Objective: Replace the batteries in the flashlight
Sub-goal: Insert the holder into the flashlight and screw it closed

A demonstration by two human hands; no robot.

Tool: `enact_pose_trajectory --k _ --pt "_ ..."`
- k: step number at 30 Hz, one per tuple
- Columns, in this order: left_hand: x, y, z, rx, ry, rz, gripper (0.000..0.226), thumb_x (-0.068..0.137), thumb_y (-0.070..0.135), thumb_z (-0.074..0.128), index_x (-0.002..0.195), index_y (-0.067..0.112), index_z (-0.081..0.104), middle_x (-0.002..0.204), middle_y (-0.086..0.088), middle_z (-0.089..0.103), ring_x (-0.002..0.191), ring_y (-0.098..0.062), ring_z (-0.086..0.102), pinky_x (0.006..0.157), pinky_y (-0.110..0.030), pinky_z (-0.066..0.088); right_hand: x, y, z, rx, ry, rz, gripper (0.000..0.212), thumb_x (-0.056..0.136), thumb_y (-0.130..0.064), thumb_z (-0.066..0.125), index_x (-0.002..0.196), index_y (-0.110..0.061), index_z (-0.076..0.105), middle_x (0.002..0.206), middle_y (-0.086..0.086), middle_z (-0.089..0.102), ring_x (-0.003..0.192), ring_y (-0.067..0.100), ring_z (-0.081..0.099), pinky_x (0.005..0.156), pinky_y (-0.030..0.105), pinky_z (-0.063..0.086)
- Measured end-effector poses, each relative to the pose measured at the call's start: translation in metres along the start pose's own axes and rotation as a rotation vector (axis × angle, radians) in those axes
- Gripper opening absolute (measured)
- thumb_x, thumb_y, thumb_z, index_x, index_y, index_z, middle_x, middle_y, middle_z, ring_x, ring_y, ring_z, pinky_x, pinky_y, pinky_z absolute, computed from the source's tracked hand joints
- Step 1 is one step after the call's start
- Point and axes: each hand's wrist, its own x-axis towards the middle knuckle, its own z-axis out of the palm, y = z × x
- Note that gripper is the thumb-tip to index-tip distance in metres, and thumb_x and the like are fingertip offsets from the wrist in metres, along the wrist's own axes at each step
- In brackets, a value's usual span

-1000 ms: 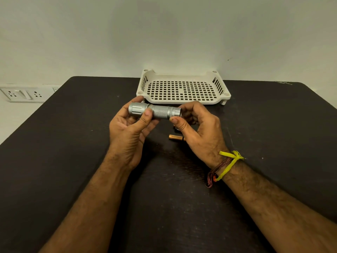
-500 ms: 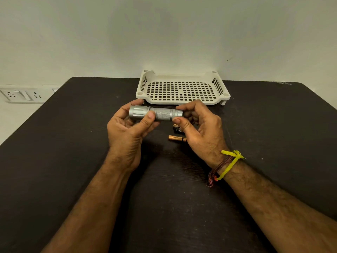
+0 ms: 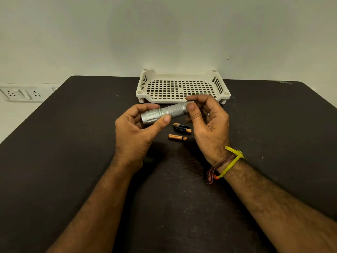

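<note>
A silver flashlight (image 3: 166,112) is held above the dark table, tilted with its tail end up to the right. My left hand (image 3: 135,130) grips its wide head between thumb and fingers. My right hand (image 3: 209,123) pinches the tail cap end with thumb and forefinger. Under the flashlight, on the table, lie two black-and-copper batteries (image 3: 182,128) side by side and one copper-coloured battery (image 3: 177,137) a little nearer to me.
A cream perforated plastic tray (image 3: 182,99) stands empty at the table's far edge, just behind my hands. The dark table (image 3: 73,143) meets a pale wall. A white socket strip (image 3: 21,94) is on the wall at the left.
The flashlight's tail end has tipped upward and my right hand has rolled palm-out on the tail cap. The two black-and-copper batteries, hidden before, now show beneath it.
</note>
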Motion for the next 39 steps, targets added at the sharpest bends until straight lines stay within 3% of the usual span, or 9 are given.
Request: enact_pose_trajectory --k 4,8,13,18,20,23,29,34,39 --pt "-0.001 -0.004 0.002 0.156 -0.072 0.066 0.034 0.076 0.016 0.085 0.107 0.011 0.073 0.099 0.003 0.078 0.090 -0.011 0.075 0.077 -0.019 0.056 0.001 0.000 -0.001 0.001 0.028 0.003 0.011 0.097 -0.008 0.063 0.107 -0.006 0.067 0.095 0.003 0.070 0.086 0.015 0.068 0.076 0.038 0.061" --pt "0.000 -0.003 -0.001 0.274 -0.057 0.122 0.033 0.077 0.014 0.084 0.108 0.011 0.073 0.099 0.003 0.077 0.091 -0.008 0.073 0.079 -0.019 0.057 0.002 -0.001 -0.001 -0.023 0.008 0.015 0.009 0.094 -0.011 0.066 0.102 -0.014 0.068 0.091 0.003 0.071 0.083 0.019 0.069 0.075 0.042 0.062" --pt "-0.001 0.002 -0.002 0.360 -0.067 0.120 0.034 0.076 0.022 0.084 0.107 0.014 0.073 0.098 0.005 0.075 0.089 -0.009 0.073 0.079 -0.026 0.060 0.002 0.000 0.000 0.016 0.030 0.042 0.008 0.094 -0.013 0.067 0.100 -0.016 0.070 0.088 0.003 0.072 0.074 0.013 0.068 0.066 0.029 0.058" --pt "-0.004 -0.001 0.002 0.532 -0.151 0.126 0.029 0.078 0.033 0.081 0.105 0.025 0.073 0.090 0.011 0.074 0.081 -0.006 0.071 0.072 -0.024 0.060 0.003 0.000 0.000 0.091 0.059 0.055 0.014 0.096 -0.011 0.064 0.107 -0.012 0.073 0.092 -0.001 0.074 0.076 0.011 0.071 0.069 0.023 0.059" --pt "-0.003 -0.004 0.001 0.492 -0.149 0.086 0.025 0.082 0.034 0.078 0.105 0.025 0.073 0.088 0.008 0.075 0.081 -0.010 0.071 0.071 -0.028 0.060 0.003 0.001 0.001 0.117 0.042 0.058 0.017 0.097 -0.007 0.062 0.110 -0.012 0.072 0.091 0.000 0.076 0.075 0.014 0.072 0.071 0.028 0.061" --pt "0.001 -0.004 -0.002 0.251 -0.120 -0.042 0.025 0.087 0.036 0.072 0.105 0.019 0.072 0.089 0.001 0.076 0.078 -0.011 0.072 0.069 -0.024 0.056 0.002 0.001 0.002 0.136 0.041 0.071 0.021 0.099 -0.006 0.057 0.115 -0.012 0.069 0.090 0.005 0.076 0.077 0.017 0.073 0.077 0.034 0.062" --pt "0.008 0.004 -0.009 -0.147 -0.017 -0.231 0.035 0.098 0.036 0.055 0.109 0.005 0.067 0.088 -0.012 0.076 0.072 -0.019 0.068 0.066 -0.028 0.056 0.001 0.002 0.002 0.014 0.044 0.054 0.019 0.100 -0.006 0.057 0.112 -0.010 0.070 0.087 0.007 0.073 0.074 0.014 0.070 0.073 0.025 0.060" --pt "0.008 0.004 -0.007 -0.161 -0.008 -0.236 0.036 0.101 0.032 0.050 0.113 0.001 0.064 0.086 -0.010 0.076 0.071 -0.018 0.069 0.065 -0.027 0.056 0.001 0.002 0.002 -0.050 0.060 0.052 0.017 0.098 -0.005 0.059 0.109 -0.009 0.072 0.086 0.008 0.074 0.077 0.009 0.069 0.072 0.018 0.057" --pt "0.008 0.003 -0.006 -0.117 0.006 -0.230 0.037 0.102 0.031 0.050 0.116 0.000 0.062 0.085 -0.010 0.076 0.072 -0.016 0.070 0.063 -0.024 0.057 0.002 0.003 0.001 -0.092 0.066 0.082 0.016 0.097 -0.006 0.061 0.107 -0.012 0.073 0.085 0.005 0.074 0.081 0.010 0.071 0.076 0.022 0.059"
